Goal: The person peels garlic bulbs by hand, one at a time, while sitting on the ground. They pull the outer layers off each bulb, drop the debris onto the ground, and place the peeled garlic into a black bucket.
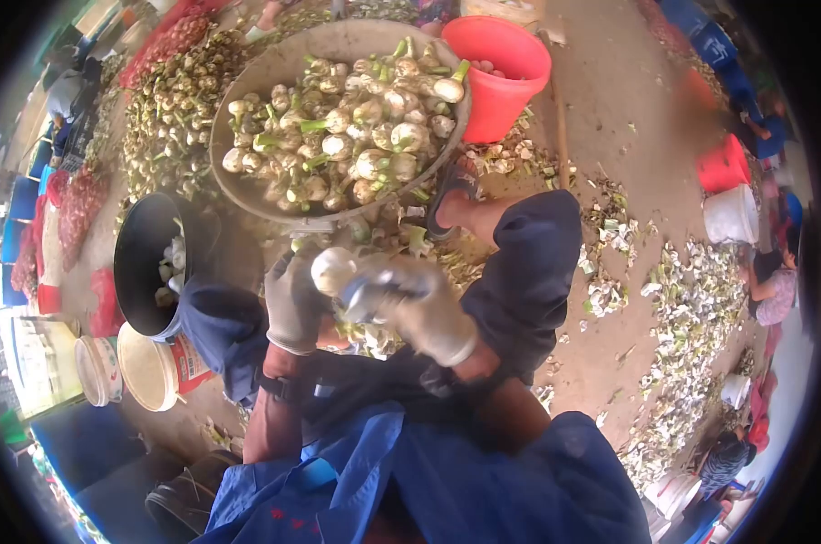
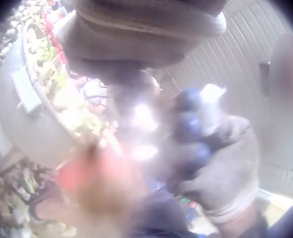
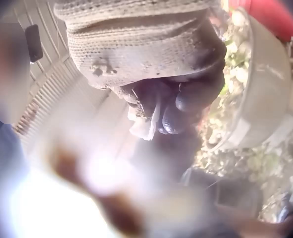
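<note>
My left hand (image 1: pixel 294 304), in a pale knit glove, grips a white garlic bulb (image 1: pixel 334 270) in front of my knees. My right hand (image 1: pixel 428 313), gloved and motion-blurred in the head view, is right beside the bulb. Its dark-blue fingertips (image 3: pixel 171 119) are curled in the right wrist view, with a thin white strip of garlic skin (image 3: pixel 145 128) held at them. In the left wrist view the bulb is lost in blur and glare. Just beyond both hands stands a wide round tub (image 1: pixel 224 172) heaped with garlic bulbs (image 1: pixel 338 145) on green stem stubs.
A red bucket (image 1: pixel 496 82) stands behind the tub at right. At left are a black bucket (image 1: pixel 143 263) with white bulbs inside and a white bucket (image 1: pixel 147 367). Peeled skins (image 1: pixel 673 363) litter the floor at right. More garlic (image 1: pixel 179 109) is piled at the far left.
</note>
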Demonstrator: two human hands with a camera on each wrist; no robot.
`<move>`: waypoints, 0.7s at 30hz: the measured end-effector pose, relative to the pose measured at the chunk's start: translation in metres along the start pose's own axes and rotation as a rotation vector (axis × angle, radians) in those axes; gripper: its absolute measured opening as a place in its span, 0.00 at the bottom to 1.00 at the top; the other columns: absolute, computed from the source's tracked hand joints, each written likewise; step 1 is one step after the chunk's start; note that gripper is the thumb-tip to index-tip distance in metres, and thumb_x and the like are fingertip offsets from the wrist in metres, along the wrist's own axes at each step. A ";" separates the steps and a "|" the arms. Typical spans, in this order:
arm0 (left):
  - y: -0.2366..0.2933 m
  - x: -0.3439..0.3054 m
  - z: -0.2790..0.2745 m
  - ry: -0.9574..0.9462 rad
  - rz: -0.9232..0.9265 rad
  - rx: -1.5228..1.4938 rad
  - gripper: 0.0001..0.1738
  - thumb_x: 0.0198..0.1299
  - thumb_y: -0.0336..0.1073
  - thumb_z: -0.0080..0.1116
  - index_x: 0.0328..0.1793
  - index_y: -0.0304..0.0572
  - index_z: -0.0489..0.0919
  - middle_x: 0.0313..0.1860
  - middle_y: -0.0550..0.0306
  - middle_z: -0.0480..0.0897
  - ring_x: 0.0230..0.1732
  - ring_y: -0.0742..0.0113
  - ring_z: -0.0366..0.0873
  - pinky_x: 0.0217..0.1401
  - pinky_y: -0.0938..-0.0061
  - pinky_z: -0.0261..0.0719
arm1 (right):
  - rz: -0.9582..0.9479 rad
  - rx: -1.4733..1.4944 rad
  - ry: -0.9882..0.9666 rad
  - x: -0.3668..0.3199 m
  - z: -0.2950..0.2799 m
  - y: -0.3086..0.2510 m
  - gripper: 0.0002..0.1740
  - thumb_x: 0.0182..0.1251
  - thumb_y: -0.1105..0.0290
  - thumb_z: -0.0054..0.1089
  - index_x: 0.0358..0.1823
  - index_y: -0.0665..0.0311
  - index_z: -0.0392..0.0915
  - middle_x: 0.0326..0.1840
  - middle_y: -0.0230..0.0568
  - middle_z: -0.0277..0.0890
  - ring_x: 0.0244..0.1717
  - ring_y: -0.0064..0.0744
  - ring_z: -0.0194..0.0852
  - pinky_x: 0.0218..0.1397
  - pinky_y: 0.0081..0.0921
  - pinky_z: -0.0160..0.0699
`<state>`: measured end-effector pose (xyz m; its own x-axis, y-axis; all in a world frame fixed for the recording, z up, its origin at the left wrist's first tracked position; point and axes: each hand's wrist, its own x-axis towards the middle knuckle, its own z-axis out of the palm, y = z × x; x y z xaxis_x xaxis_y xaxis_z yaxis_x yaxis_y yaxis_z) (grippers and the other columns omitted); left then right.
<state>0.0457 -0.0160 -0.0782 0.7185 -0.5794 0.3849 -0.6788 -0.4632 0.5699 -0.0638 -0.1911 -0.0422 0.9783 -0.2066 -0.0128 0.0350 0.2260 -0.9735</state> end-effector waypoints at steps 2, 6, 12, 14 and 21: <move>0.004 -0.005 -0.009 -0.078 -0.165 0.000 0.26 0.50 0.33 0.68 0.59 0.37 0.82 0.47 0.42 0.87 0.45 0.41 0.87 0.49 0.56 0.84 | 0.140 0.041 0.146 0.004 -0.018 -0.003 0.08 0.68 0.84 0.60 0.44 0.69 0.85 0.38 0.37 0.88 0.36 0.26 0.86 0.41 0.26 0.82; -0.004 -0.012 -0.008 -0.057 -0.184 -0.116 0.27 0.50 0.30 0.66 0.61 0.36 0.81 0.46 0.43 0.88 0.46 0.41 0.87 0.49 0.56 0.85 | 0.011 -0.439 0.098 0.005 -0.033 0.007 0.09 0.59 0.82 0.64 0.41 0.69 0.86 0.38 0.45 0.87 0.41 0.41 0.87 0.45 0.35 0.83; 0.004 -0.008 -0.012 -0.072 -0.181 -0.188 0.27 0.51 0.28 0.65 0.62 0.35 0.80 0.48 0.42 0.88 0.48 0.43 0.87 0.51 0.59 0.85 | -0.215 -0.986 -0.056 0.008 -0.017 -0.008 0.21 0.52 0.64 0.82 0.44 0.68 0.87 0.52 0.48 0.82 0.54 0.52 0.78 0.59 0.44 0.77; 0.001 -0.010 -0.009 -0.095 -0.310 -0.300 0.27 0.53 0.29 0.65 0.62 0.35 0.79 0.48 0.42 0.88 0.49 0.43 0.87 0.51 0.59 0.85 | -0.275 -0.962 -0.028 0.007 -0.013 -0.010 0.22 0.53 0.65 0.80 0.48 0.66 0.86 0.54 0.48 0.81 0.54 0.53 0.78 0.59 0.44 0.78; 0.025 -0.001 -0.011 -0.158 -0.288 -0.300 0.28 0.57 0.34 0.65 0.65 0.34 0.77 0.47 0.41 0.88 0.47 0.42 0.88 0.48 0.59 0.84 | -0.607 -1.029 -0.018 0.006 0.003 -0.019 0.39 0.47 0.55 0.80 0.63 0.60 0.79 0.63 0.48 0.71 0.60 0.55 0.71 0.64 0.50 0.73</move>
<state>0.0296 -0.0201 -0.0562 0.8237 -0.5618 0.0773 -0.3638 -0.4189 0.8320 -0.0585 -0.1940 -0.0235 0.8617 -0.0011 0.5075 0.3202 -0.7746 -0.5454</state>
